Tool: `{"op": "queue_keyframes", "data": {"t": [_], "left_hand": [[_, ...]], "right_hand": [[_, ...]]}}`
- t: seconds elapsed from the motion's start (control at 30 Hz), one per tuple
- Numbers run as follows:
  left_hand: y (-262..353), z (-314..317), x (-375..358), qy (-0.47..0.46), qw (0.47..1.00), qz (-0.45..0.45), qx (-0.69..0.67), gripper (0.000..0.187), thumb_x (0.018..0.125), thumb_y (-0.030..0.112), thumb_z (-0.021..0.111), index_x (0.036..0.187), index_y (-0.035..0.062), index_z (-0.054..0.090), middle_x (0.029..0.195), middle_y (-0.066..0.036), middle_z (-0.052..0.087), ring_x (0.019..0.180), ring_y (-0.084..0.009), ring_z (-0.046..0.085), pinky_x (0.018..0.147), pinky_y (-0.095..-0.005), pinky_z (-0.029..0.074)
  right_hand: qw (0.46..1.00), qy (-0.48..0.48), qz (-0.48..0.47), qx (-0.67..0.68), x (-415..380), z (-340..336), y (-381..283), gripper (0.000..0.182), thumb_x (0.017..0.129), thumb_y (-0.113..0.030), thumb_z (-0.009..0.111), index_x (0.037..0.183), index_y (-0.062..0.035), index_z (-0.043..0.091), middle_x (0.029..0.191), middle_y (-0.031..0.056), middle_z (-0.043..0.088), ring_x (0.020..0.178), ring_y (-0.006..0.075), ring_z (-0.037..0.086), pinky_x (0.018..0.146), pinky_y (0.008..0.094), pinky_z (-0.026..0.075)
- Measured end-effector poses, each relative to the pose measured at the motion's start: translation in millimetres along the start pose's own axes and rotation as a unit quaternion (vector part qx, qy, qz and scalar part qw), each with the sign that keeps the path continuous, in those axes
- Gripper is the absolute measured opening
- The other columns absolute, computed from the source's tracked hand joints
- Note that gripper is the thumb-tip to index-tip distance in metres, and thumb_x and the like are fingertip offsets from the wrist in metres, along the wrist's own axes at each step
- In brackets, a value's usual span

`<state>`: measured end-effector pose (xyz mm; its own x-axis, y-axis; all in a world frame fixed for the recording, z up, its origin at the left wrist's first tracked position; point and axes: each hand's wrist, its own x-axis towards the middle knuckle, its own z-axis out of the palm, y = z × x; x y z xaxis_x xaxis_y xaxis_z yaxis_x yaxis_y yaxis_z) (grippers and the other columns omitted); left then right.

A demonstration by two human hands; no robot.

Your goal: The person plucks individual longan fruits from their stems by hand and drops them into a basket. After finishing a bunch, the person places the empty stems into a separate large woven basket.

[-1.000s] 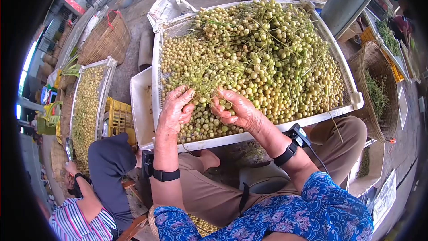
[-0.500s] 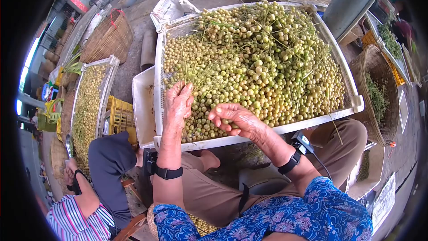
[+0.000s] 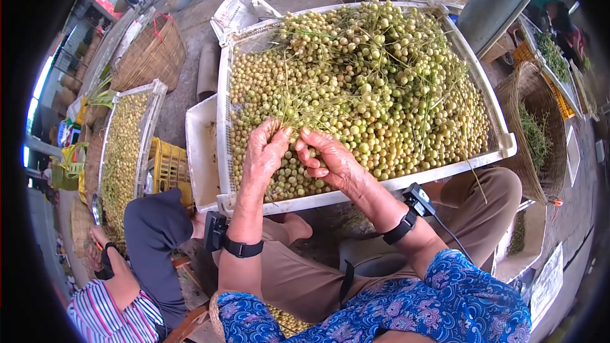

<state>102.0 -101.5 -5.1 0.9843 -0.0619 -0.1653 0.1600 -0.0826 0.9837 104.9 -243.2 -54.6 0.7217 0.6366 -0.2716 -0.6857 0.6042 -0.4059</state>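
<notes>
A white plastic tray (image 3: pixel 356 194) spans the middle of the head view, heaped with small round yellow-green fruits (image 3: pixel 406 146). Thin green stems (image 3: pixel 305 109) lie tangled among them, thickest at the upper right. Over the tray's near left part, my left hand (image 3: pixel 265 149) pinches thin stems between thumb and forefinger. Close to its right, my right hand (image 3: pixel 325 157) has its fingers curled, thumb and forefinger at the same stems; what lies inside its palm is hidden. The two hands' fingertips almost touch.
Left of the tray stand a second fruit-filled tray (image 3: pixel 147 133), a yellow crate (image 3: pixel 170 164) and a wicker basket (image 3: pixel 152 57). A co-worker in a striped shirt (image 3: pixel 114 308) sits at the lower left. At right are a tall basket (image 3: pixel 553 159) and a grey post (image 3: pixel 499 6).
My left hand has moved slightly right and my right hand slightly left, so their fingertips are now close together. The co-worker's hand at the left has shifted a little.
</notes>
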Motion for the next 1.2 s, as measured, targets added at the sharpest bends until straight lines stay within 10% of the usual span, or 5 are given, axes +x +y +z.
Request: {"op": "queue_keyframes", "data": {"t": [0.5,0.8,1.2], "left_hand": [[-2.8,-9.8,5.1,-0.008,0.965,-0.109,-0.237,0.015,0.085,0.021,0.050,0.080,0.0068,0.050,0.047,0.002,0.038,0.031,-0.0044,0.028,0.028,-0.0176,0.023],[-7.9,0.3,7.2,0.016,0.988,-0.080,-0.134,0.013,0.084,0.018,0.051,0.077,0.0079,0.049,0.051,0.001,0.043,0.034,-0.0038,0.032,0.030,-0.0175,0.026],[-7.8,4.6,4.6,0.042,0.995,-0.056,-0.069,0.014,0.083,0.019,0.051,0.074,0.0088,0.049,0.052,0.003,0.042,0.036,-0.0023,0.032,0.031,-0.0166,0.025]], "right_hand": [[0.996,-0.050,-0.033,0.059,-15.1,-12.3,8.6,0.028,0.083,-0.028,0.047,0.086,-0.0009,0.052,0.066,0.0034,0.046,0.047,0.0062,0.037,0.031,0.0146,0.025],[0.961,0.069,-0.117,-0.241,-1.9,8.2,5.1,0.026,0.078,-0.032,0.060,0.082,-0.0086,0.051,0.061,-0.0034,0.047,0.042,0.0028,0.037,0.033,0.0175,0.022],[0.974,0.061,-0.149,-0.157,-2.0,0.7,14.0,0.018,0.084,-0.026,0.050,0.078,-0.0093,0.051,0.060,-0.0039,0.046,0.043,0.0029,0.034,0.034,0.0173,0.024]]}}
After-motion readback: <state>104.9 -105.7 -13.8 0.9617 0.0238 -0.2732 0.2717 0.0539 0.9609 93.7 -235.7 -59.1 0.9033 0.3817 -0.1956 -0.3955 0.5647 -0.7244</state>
